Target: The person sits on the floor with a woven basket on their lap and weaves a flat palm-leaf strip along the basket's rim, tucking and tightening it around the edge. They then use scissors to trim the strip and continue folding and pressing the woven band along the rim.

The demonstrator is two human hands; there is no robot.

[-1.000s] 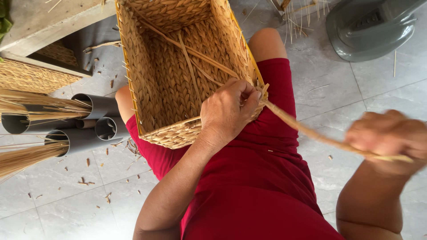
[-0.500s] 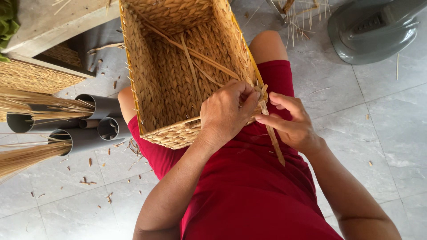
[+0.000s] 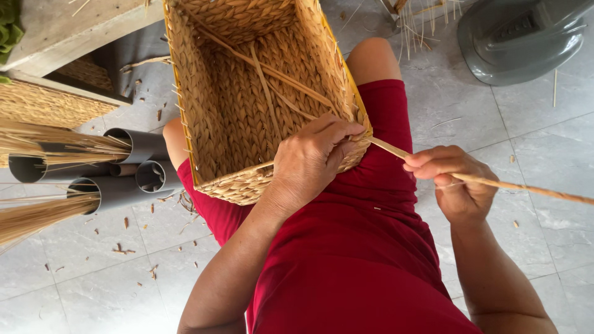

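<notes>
A rectangular woven straw basket [image 3: 241,93] rests on my lap, its opening facing me, with loose strands lying across its inside. My left hand [image 3: 312,158] grips the basket's near right rim corner. A long tan straw strand [image 3: 526,187] runs taut from that corner out to the right edge of the view. My right hand [image 3: 450,179] pinches this strand a little to the right of the basket, over my red-clothed thigh [image 3: 371,247].
Grey plastic pipes [image 3: 124,167] holding bundles of straw [image 3: 37,145] lie on the tiled floor at left. A wooden bench and another woven piece [image 3: 49,102] sit at upper left. A grey fan base [image 3: 520,37] stands upper right. Straw scraps litter the tiles.
My right hand slid in to the basket corner from the far right, then moved back out to the right, drawing the strand taut. My left hand stayed on the rim.
</notes>
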